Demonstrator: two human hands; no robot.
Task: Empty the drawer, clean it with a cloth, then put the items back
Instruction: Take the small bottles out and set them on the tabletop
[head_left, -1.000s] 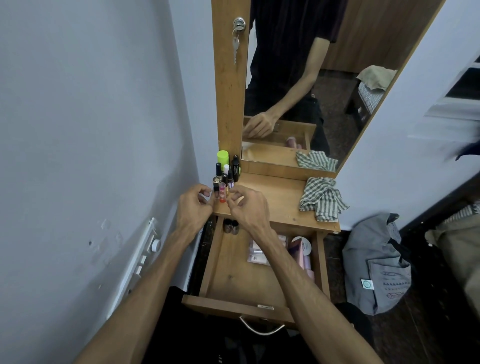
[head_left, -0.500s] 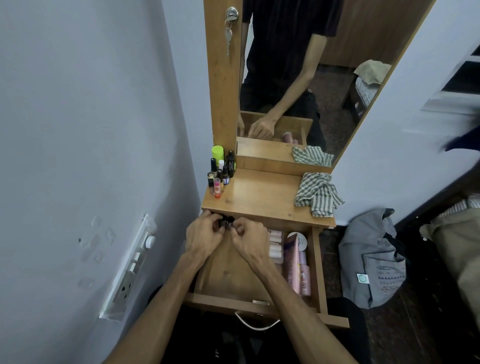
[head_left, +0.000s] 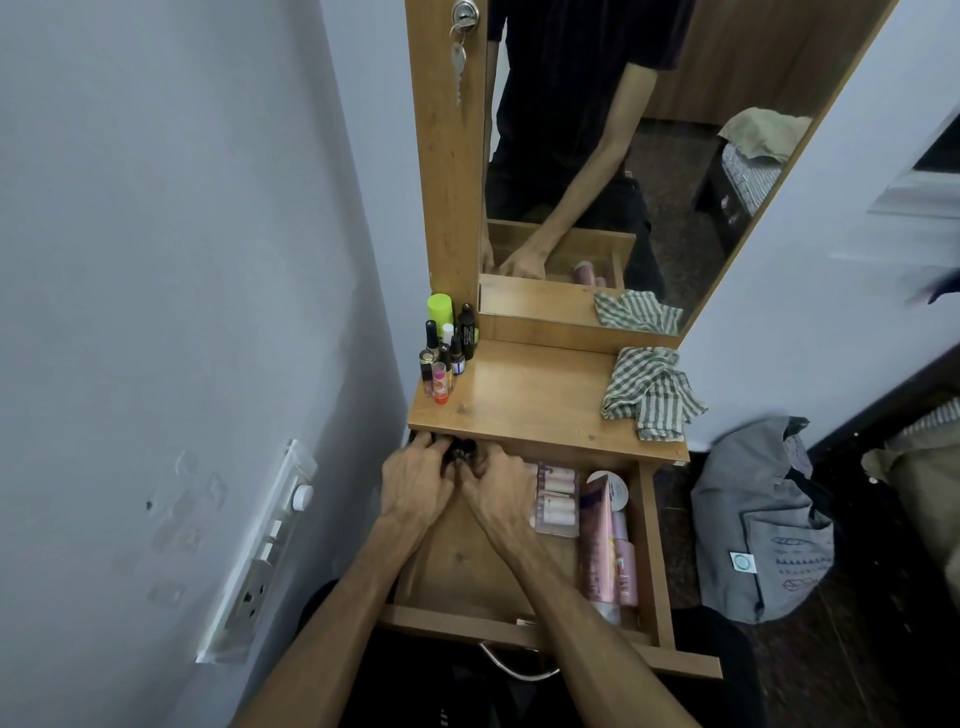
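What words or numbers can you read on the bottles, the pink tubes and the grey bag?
None can be read.
Small bottles on the shelf: labels too small and blurred.
Pink tubes in the drawer: printing blurred.
Flat packet beside them: print unreadable.
White round lid: dark marks, too blurred.
Grey bag: a round teal logo and line patterns, no legible words.
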